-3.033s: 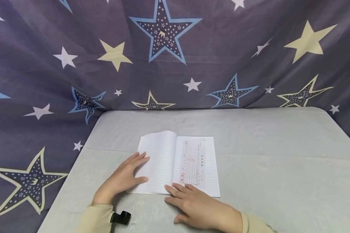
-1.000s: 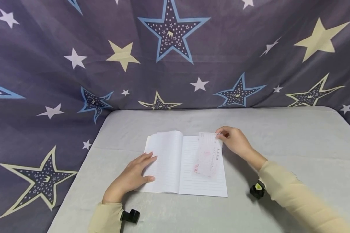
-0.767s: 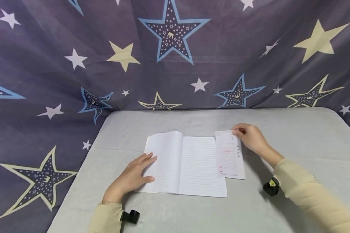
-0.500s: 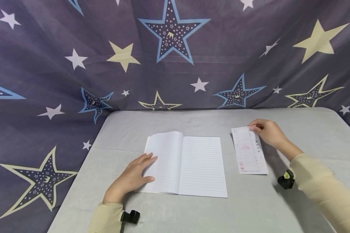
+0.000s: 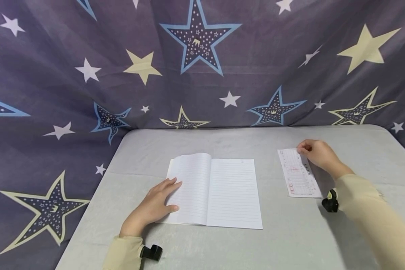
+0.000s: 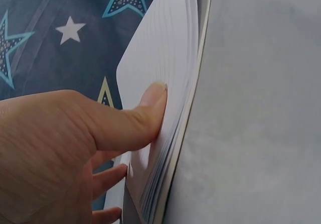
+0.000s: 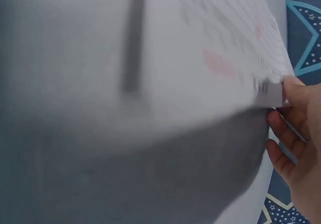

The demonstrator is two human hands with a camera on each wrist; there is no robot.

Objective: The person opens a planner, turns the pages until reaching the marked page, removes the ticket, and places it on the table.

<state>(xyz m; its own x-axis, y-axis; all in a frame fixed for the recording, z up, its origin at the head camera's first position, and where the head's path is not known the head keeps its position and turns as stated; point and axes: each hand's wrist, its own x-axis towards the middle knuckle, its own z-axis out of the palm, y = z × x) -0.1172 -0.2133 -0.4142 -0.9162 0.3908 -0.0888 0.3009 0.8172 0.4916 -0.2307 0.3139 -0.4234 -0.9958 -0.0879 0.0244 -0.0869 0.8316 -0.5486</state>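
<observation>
Since the frame 3.0 s ago, the printed slip has left the right-hand page of the notebook and now sits on the grey table well to the right of it, clear of the page edge. Over the last 0.5 s it has slid a little further right. The right hand, which lay at the notebook's near edge 3.0 s ago, now pinches the slip's far right corner between thumb and fingertips; the right wrist view, heavily blurred, shows the fingers curled at the paper's edge with the slip lifted at that end. Whether the near end of the slip touches the table cannot be told for certain, though in the head view it appears to lie flat.

The left hand has not moved: its fingers lie straight and flat on the left-hand page, holding the notebook open. In the left wrist view the thumb presses against the stack of pages at its outer edge.

Both lined pages of the notebook now show bare. A small black clip-like device sits at each wrist cuff, 1 at the left and 1 at the right. A dark cloth printed with stars hangs behind and to the left of the table.
</observation>
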